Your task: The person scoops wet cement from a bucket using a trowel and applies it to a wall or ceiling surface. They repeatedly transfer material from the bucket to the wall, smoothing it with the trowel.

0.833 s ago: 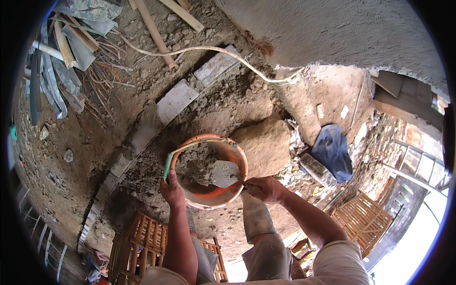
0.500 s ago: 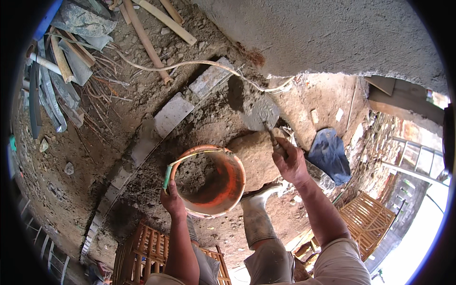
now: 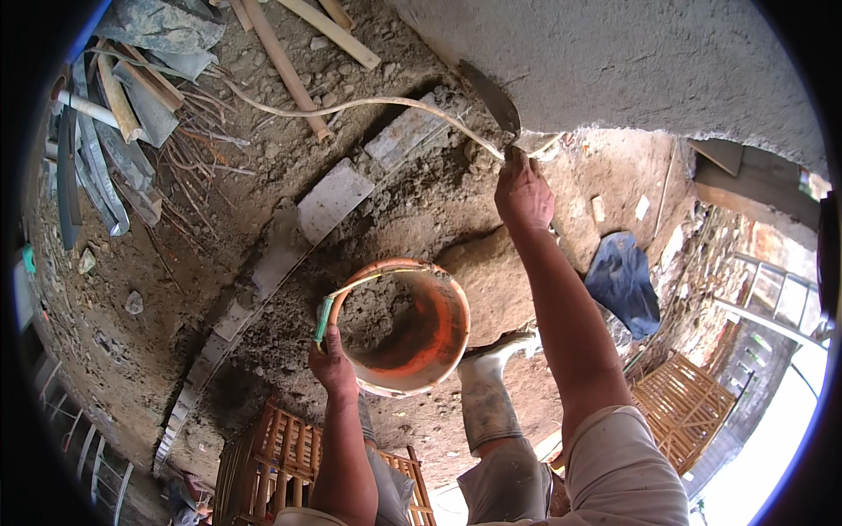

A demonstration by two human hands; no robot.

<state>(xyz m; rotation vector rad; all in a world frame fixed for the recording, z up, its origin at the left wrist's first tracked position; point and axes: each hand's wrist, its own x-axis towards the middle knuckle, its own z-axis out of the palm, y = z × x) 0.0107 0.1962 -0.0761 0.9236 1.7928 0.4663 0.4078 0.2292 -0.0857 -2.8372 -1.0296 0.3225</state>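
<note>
My left hand (image 3: 333,363) is closed on the left rim of an orange bucket (image 3: 445,329), by the green grip on its handle. Grey-brown mortar (image 3: 377,314) lies inside the bucket. Stretched far forward, my right hand (image 3: 525,195) is wrapped round the handle of a trowel (image 3: 491,96). The trowel's blade is seen nearly edge-on against the lower corner of the rough grey wall (image 3: 614,61). A row of light bricks (image 3: 334,200) runs along the ground to the left of the bucket, and a pale hose (image 3: 386,101) crosses it near the trowel.
Wood strips and metal offcuts (image 3: 114,167) lie in a heap at the far left. A dark blue cloth (image 3: 622,285) rests to the right of my right arm. Bamboo racks (image 3: 684,399) stand at both sides near me. My boot (image 3: 485,394) is beside the bucket.
My right hand has swung the trowel forward and up to the wall's corner, and its blade has turned from face-up to edge-on. The left hand still grips the bucket.
</note>
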